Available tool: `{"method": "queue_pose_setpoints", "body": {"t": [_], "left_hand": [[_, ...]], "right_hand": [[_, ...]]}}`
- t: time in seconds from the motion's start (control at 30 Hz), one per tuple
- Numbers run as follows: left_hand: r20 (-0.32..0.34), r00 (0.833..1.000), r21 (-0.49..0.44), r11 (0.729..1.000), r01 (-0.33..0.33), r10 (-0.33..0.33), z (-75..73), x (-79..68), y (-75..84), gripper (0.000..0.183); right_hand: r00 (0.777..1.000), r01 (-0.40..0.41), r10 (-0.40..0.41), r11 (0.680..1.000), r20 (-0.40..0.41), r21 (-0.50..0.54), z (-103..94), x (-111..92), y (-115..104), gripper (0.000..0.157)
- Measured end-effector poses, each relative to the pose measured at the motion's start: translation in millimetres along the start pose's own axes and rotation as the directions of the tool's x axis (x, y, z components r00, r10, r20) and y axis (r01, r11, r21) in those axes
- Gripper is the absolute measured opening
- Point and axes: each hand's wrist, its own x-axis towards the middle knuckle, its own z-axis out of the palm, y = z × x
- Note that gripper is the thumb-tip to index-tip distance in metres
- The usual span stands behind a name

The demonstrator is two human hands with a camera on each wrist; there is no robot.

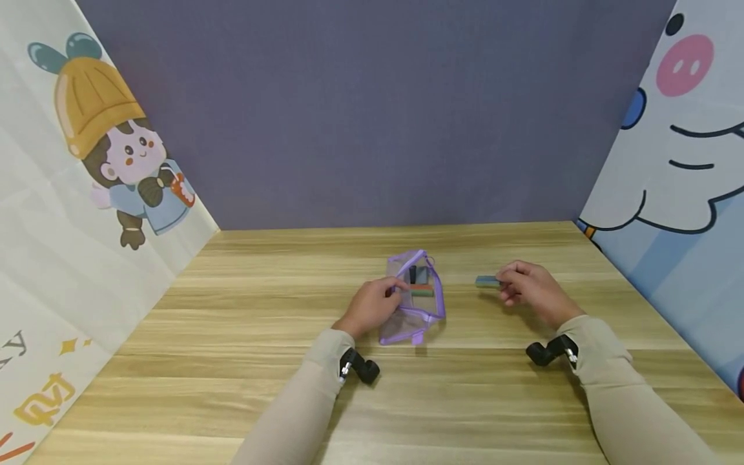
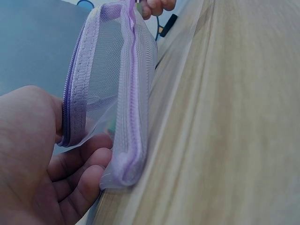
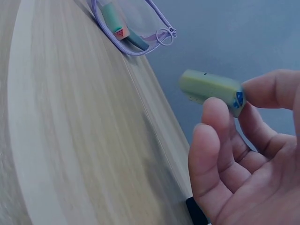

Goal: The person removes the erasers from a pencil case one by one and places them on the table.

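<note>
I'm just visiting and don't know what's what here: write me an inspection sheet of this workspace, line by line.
Surface: wood-grain table.
Job's things: purple-trimmed mesh pouch, mouth open, with a green-and-orange piece and a dark piece inside; a small greenish piece outside it.
Clutter: nothing seen.
Hands: left hand grips the pouch; right hand pinches the greenish piece in the air, right of the pouch.
Cables: nothing seen.
Surroundings: plain dark panel behind; cartoon-printed left sheet and right sheet.
</note>
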Motion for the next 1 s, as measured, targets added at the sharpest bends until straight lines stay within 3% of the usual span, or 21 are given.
{"method": "queue_pose_setpoints", "body": {"t": [0.57,0.8,1.0], "left_hand": [[0.006,1.000,-0.017,1.000,-0.005,0.005,-0.5,0.7,-1.6,0.025],[0.030,0.999,-0.037,0.999,0.031,-0.030,1.7,0.1,-1.3,0.024],[0.010,1.000,-0.025,1.000,0.019,-0.018,1.0,0.5,-1.7,0.024]], "right_hand": [[1.000,-0.003,0.003,0.999,-0.004,-0.051,-5.9,-1.2,5.8,0.034],[0.999,-0.027,0.029,0.998,0.036,-0.057,-10.5,-2.7,8.7,0.031],[0.998,-0.032,0.036,0.997,0.055,-0.075,-17.1,-1.3,7.6,0.032]]}}
